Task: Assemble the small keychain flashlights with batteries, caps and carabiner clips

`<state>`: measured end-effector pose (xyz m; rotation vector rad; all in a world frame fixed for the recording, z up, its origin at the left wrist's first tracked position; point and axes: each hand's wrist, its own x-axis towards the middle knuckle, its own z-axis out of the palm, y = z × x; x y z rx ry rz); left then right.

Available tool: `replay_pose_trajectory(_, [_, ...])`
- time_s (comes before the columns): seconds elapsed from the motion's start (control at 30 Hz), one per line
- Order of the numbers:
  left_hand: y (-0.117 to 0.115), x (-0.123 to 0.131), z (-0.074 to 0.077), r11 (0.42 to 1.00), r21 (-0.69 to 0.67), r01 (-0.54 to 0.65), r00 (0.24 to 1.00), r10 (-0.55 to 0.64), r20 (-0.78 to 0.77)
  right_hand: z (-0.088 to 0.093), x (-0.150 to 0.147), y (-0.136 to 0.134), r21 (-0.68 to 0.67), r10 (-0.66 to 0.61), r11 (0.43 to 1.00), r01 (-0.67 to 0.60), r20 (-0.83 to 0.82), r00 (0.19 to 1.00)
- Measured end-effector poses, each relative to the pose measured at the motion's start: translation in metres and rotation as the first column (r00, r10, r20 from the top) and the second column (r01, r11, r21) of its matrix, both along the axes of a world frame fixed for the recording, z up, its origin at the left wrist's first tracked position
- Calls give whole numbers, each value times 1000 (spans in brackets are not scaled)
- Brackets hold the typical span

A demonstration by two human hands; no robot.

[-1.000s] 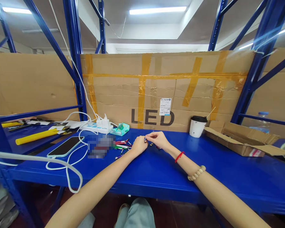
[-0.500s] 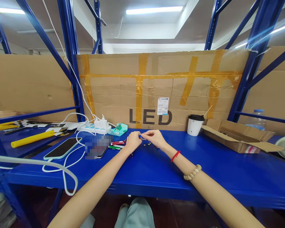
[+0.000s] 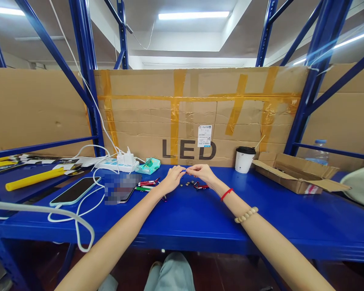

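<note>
My left hand is closed around a small blue piece, which looks like a short tube; fingers cover most of it. The fingertips of my right hand pinch at its right end, almost touching the left fingers. Just below the hands lie several small round bits, too small to name surely. A short red tube with dark little parts sits under my right wrist. Beside my left hand are slim red tubes and a green one, like pens or small torches.
On the left are a phone, a dark phone-like device, white cables, a power strip and a green tissue pack. A lidded paper cup and an open cardboard box stand at right, before a cardboard wall.
My view has shifted slightly. My left fingers have straightened somewhat over the blue piece, and the red tube under my right wrist shows more now. Both hands stay together.
</note>
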<state>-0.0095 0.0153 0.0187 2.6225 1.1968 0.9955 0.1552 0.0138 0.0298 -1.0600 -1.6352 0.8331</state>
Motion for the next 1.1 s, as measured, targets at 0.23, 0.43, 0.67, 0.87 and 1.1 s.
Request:
replay_pose_trajectory(0.23, [3, -1, 1, 995, 58, 83, 996, -82, -26, 6, 7, -2, -23, 65, 998, -64, 43, 997])
replay_pose_trajectory(0.43, [0, 2, 3, 993, 115, 40, 999, -43, 30, 5, 8, -1, -97, 72, 993, -70, 16, 997])
replay_pose_trajectory(0.67, [-3, 4, 5, 970, 241, -12, 997, -6, 71, 9, 1, -4, -209, 107, 970, -120, -74, 992])
replay_pose_trajectory(0.87, [7, 6, 2, 988, 153, 17, 984, -44, 172, 7, 4, 4, -132, 46, 990, -50, -38, 998])
replay_pose_trajectory(1.1, [13, 3, 3, 998, 55, 19, 975, -31, 218, 8, 8, 4, 162, -9, 987, -2, 64, 998])
